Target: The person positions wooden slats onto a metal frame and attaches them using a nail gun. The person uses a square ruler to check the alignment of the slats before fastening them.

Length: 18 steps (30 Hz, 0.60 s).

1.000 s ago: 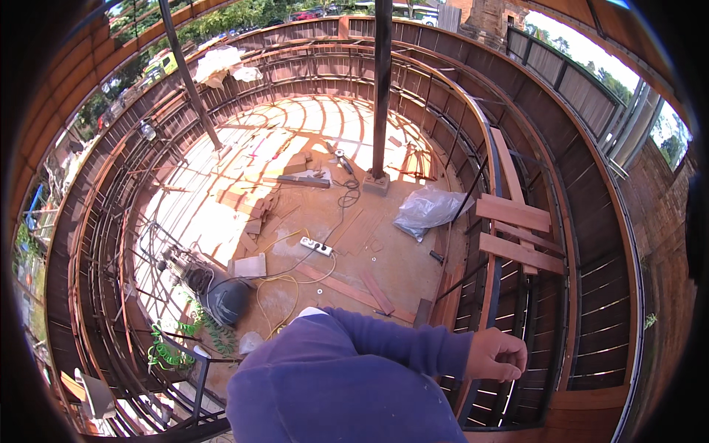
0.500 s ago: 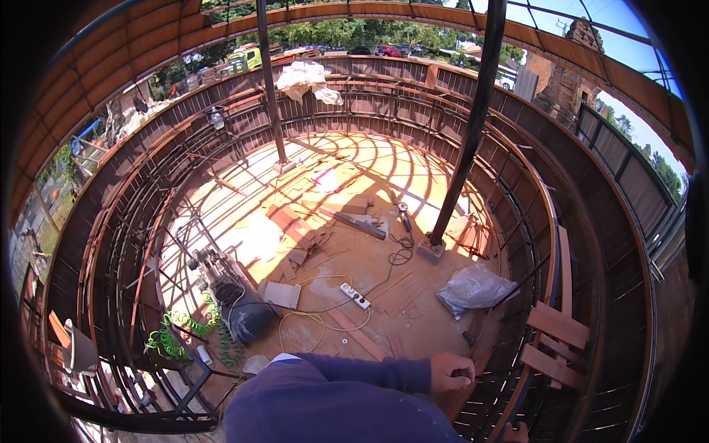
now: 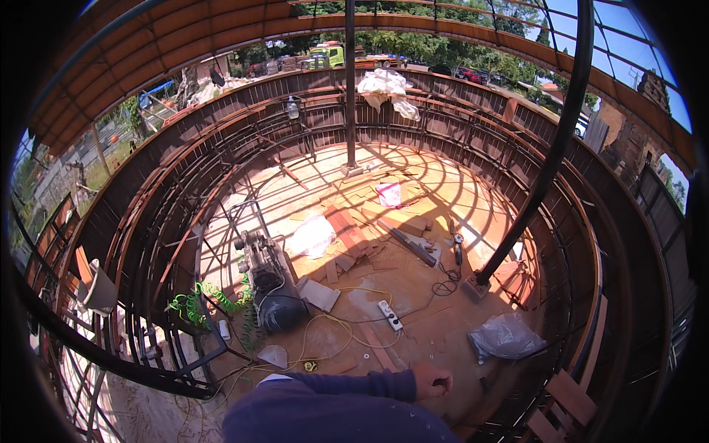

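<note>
My left hand (image 3: 433,380) hangs low in the picture, at the end of a dark blue sleeve (image 3: 354,384) that crosses in front of me. Its fingers are curled closed; what they hold, if anything, is too small to make out. It touches no surface that I can see. Below it lies the sawdust-covered floor. Nearest to it are a clear plastic bag (image 3: 508,337) on the right and a white power strip (image 3: 390,315) above. My right hand is outside the picture.
Curved tiers of metal rails and boards ring the floor. An air compressor (image 3: 275,284) with a green coiled hose (image 3: 209,297) stands left. Dark posts (image 3: 350,88) rise from the floor. An angle grinder (image 3: 458,249), cords, a tape measure (image 3: 310,366) and wood offcuts lie about; loose boards (image 3: 570,397) rest at right.
My view has swung left, so the scene sits farther right. My left hand stays curled, slightly lower and left in the picture. My right hand, partly seen at the lower right before, is gone from view.
</note>
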Each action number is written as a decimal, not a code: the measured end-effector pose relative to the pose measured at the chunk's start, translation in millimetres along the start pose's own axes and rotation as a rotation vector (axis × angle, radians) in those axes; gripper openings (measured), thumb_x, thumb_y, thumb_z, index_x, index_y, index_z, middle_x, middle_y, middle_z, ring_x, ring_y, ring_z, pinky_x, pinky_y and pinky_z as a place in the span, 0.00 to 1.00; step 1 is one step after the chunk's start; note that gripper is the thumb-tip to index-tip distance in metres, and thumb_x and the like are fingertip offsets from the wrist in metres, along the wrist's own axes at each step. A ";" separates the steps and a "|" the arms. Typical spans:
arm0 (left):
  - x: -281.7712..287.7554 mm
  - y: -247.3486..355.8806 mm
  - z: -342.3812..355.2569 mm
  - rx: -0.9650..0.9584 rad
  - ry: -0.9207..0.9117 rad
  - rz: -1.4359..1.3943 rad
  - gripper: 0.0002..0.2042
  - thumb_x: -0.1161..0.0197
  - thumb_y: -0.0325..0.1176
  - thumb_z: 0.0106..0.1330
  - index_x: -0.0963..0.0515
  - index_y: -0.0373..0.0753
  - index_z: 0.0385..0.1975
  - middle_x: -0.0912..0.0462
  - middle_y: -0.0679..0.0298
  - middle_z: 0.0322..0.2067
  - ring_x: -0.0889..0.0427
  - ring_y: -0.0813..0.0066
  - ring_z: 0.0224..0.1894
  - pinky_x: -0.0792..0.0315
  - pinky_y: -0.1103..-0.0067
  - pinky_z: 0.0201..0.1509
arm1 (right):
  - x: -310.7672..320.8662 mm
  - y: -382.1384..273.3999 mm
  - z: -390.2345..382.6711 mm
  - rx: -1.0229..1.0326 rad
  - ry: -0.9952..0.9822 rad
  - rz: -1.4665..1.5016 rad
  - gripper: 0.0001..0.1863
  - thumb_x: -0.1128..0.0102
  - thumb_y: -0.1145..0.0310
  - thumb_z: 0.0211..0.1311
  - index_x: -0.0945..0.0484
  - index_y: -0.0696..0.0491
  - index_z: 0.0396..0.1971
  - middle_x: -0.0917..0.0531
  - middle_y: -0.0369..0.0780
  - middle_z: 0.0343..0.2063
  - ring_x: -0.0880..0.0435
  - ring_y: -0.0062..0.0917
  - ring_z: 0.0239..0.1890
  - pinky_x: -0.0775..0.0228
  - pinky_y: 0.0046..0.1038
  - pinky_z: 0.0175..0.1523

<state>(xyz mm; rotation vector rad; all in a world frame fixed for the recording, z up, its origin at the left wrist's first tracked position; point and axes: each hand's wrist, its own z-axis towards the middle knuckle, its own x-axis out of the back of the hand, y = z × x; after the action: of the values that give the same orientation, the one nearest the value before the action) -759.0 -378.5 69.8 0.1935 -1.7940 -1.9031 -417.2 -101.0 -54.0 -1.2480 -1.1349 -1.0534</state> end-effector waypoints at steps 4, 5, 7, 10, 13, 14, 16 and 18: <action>-10.7 -10.9 3.9 -0.025 0.042 -0.054 0.05 0.40 0.30 0.60 0.22 0.41 0.34 0.17 0.65 0.28 0.19 0.75 0.31 0.27 0.76 0.37 | -7.6 -17.5 11.5 0.053 -0.043 0.069 0.34 0.44 0.42 0.60 0.25 0.59 0.52 0.21 0.59 0.49 0.22 0.48 0.56 0.30 0.42 0.60; -12.7 -10.1 5.6 -0.037 0.051 -0.070 0.05 0.40 0.30 0.60 0.22 0.41 0.35 0.17 0.65 0.28 0.19 0.74 0.31 0.27 0.75 0.37 | -9.9 -20.5 14.5 0.065 -0.047 0.086 0.34 0.44 0.42 0.60 0.25 0.59 0.52 0.21 0.59 0.49 0.22 0.48 0.56 0.30 0.42 0.60; -18.8 -3.4 8.5 -0.004 0.041 -0.035 0.05 0.42 0.30 0.62 0.23 0.39 0.36 0.18 0.64 0.30 0.19 0.74 0.34 0.27 0.75 0.40 | -14.4 -22.2 19.2 0.085 -0.060 0.117 0.34 0.44 0.42 0.60 0.25 0.59 0.52 0.21 0.59 0.49 0.23 0.48 0.55 0.31 0.43 0.60; -36.8 -2.9 14.8 0.001 0.018 0.001 0.05 0.42 0.30 0.64 0.24 0.38 0.37 0.19 0.63 0.29 0.20 0.74 0.34 0.27 0.75 0.40 | -22.5 -24.6 27.0 0.113 -0.069 0.165 0.34 0.44 0.42 0.60 0.25 0.59 0.52 0.21 0.59 0.49 0.23 0.49 0.55 0.31 0.43 0.60; -57.8 6.7 17.5 0.013 -0.019 0.057 0.06 0.40 0.32 0.62 0.23 0.39 0.36 0.19 0.61 0.28 0.20 0.68 0.32 0.27 0.73 0.38 | -33.3 -18.2 33.2 0.137 -0.071 0.204 0.35 0.44 0.41 0.61 0.25 0.60 0.52 0.21 0.59 0.49 0.23 0.50 0.55 0.31 0.43 0.59; -64.2 10.8 20.6 0.012 -0.047 0.080 0.07 0.39 0.34 0.61 0.23 0.40 0.35 0.19 0.61 0.28 0.19 0.66 0.31 0.27 0.71 0.37 | -36.4 -12.9 35.7 0.130 -0.061 0.214 0.35 0.44 0.41 0.61 0.25 0.60 0.52 0.21 0.59 0.49 0.23 0.50 0.55 0.31 0.43 0.59; -81.1 -3.1 25.8 -0.052 -0.082 0.057 0.07 0.38 0.34 0.60 0.23 0.39 0.34 0.20 0.60 0.27 0.20 0.64 0.31 0.27 0.70 0.37 | -48.2 -4.1 39.6 0.133 -0.036 0.247 0.35 0.44 0.41 0.61 0.25 0.60 0.52 0.21 0.59 0.48 0.23 0.50 0.55 0.31 0.44 0.59; -95.2 -16.9 22.1 -0.094 -0.097 0.059 0.08 0.38 0.35 0.60 0.23 0.39 0.34 0.20 0.59 0.27 0.20 0.63 0.31 0.28 0.70 0.37 | -66.2 11.5 42.1 0.155 -0.009 0.266 0.35 0.45 0.41 0.61 0.25 0.60 0.52 0.21 0.59 0.48 0.23 0.51 0.55 0.31 0.44 0.59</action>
<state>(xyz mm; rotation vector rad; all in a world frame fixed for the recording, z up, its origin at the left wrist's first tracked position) -691.5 -315.6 33.3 0.0149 -1.7476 -1.9797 -417.9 -59.7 -121.7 -1.2412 -1.0049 -0.7484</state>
